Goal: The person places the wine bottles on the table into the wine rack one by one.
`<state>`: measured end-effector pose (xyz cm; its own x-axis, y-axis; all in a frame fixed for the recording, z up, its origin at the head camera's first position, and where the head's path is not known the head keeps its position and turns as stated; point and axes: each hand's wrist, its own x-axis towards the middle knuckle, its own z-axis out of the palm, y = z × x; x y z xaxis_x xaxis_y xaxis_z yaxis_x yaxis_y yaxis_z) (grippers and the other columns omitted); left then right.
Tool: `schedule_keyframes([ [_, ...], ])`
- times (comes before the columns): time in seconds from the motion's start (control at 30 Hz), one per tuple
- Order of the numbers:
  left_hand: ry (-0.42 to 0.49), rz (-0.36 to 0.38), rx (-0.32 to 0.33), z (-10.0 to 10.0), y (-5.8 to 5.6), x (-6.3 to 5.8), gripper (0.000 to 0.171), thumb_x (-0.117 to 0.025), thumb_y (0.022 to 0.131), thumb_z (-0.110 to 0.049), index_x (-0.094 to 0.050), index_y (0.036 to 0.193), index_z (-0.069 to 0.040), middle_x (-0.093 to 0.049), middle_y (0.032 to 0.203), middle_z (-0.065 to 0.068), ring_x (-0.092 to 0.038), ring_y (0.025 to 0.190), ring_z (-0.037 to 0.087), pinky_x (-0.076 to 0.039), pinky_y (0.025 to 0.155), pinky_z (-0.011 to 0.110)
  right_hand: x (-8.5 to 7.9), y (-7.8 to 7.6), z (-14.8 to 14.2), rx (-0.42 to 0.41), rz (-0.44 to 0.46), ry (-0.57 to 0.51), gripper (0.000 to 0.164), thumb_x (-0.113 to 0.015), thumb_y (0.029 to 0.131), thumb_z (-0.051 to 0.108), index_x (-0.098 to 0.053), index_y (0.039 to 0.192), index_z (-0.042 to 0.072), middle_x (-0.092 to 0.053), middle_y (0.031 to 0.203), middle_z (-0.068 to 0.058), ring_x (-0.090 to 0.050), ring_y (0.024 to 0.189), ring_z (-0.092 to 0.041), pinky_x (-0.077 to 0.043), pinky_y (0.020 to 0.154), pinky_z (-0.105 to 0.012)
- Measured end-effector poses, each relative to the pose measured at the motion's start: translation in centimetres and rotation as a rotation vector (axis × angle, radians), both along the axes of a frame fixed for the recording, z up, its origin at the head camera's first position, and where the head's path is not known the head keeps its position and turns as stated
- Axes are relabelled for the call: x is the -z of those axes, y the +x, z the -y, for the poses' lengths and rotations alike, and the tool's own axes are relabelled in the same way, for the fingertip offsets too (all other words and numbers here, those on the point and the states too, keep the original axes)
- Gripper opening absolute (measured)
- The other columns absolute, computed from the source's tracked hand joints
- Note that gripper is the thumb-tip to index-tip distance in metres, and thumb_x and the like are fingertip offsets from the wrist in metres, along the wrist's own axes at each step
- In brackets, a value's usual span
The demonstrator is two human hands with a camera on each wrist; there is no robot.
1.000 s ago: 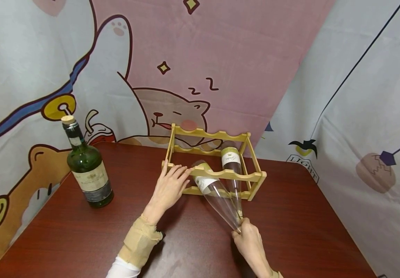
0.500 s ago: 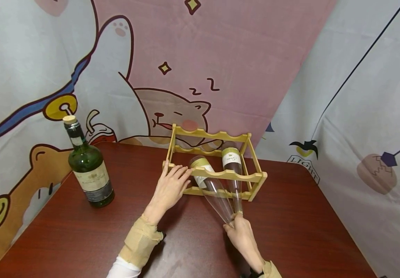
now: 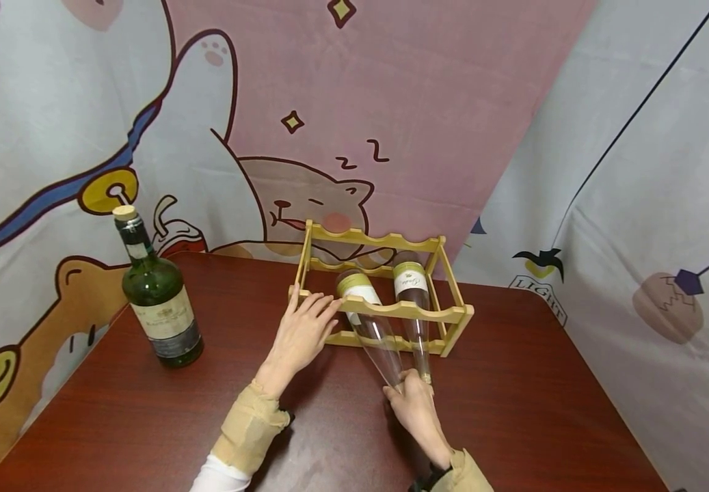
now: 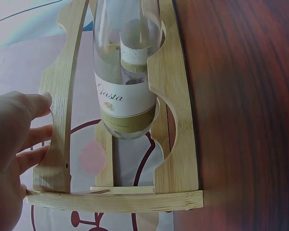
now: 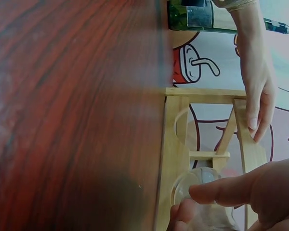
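Observation:
A clear glass wine bottle [image 3: 379, 342], with a white label and gold band, lies slanting into the wooden wine rack [image 3: 452, 314], base first, between its upper and lower front rails. My right hand [image 3: 414, 408] grips this bottle's neck end in front of the rack. In the right wrist view, thumb and fingers close around the clear glass. On the left end of the upper front rail rests my left hand [image 3: 301, 331], fingers extended along it; the left wrist view has its fingertips [image 4: 44, 103] against the scalloped wood. A second clear bottle [image 3: 411, 283] lies in the rack to the right.
A corked green wine bottle [image 3: 160, 307] stands upright on the dark red wooden table [image 3: 532, 410], left of the rack. Behind the table hangs a printed cloth [image 3: 416, 102] with cartoon animals, close to the rack's back.
My right hand has moved left and slightly forward with the bottle's neck, so the bottle slants less and its base sits deeper in the rack. My left hand stays on the rail.

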<state>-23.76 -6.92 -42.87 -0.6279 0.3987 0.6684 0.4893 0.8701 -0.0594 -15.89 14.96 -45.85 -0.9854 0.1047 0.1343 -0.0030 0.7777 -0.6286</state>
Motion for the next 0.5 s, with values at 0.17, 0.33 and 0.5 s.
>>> schedule_keyframes([
  [0.17, 0.009, -0.001, 0.002, 0.0, 0.0, 0.0, 0.036, -0.065, 0.085, -0.026, -0.062, 0.120, -0.018, -0.066, 0.115, 0.001, -0.053, 0.112, 0.022, -0.028, 0.109, 0.055, 0.3, -0.6, 0.6, 0.016, -0.005, -0.001, 0.027, -0.071, 0.076, 0.010, -0.057, 0.092, -0.006, -0.063, 0.067, -0.009, -0.055, 0.063, -0.017, -0.045, 0.058, -0.031],
  [0.33, 0.000, 0.004, -0.004, 0.0, 0.0, 0.0, 0.037, -0.065, 0.085, -0.026, -0.062, 0.121, -0.019, -0.065, 0.115, 0.001, -0.053, 0.113, 0.021, -0.029, 0.109, 0.055, 0.3, -1.2, 1.1, 0.028, -0.017, 0.005, 0.027, -0.072, 0.075, 0.009, -0.057, 0.093, -0.006, -0.064, 0.070, -0.013, -0.057, 0.066, -0.021, -0.047, 0.059, -0.035],
  [0.5, -0.002, -0.006, 0.005, 0.0, -0.1, 0.1, 0.035, -0.063, 0.085, -0.026, -0.062, 0.120, -0.018, -0.065, 0.115, 0.002, -0.053, 0.112, 0.021, -0.030, 0.108, 0.056, 0.4, -2.0, 1.4, 0.047, -0.017, -0.006, 0.028, -0.071, 0.076, 0.010, -0.057, 0.095, -0.005, -0.065, 0.074, -0.015, -0.059, 0.068, -0.023, -0.048, 0.061, -0.037],
])
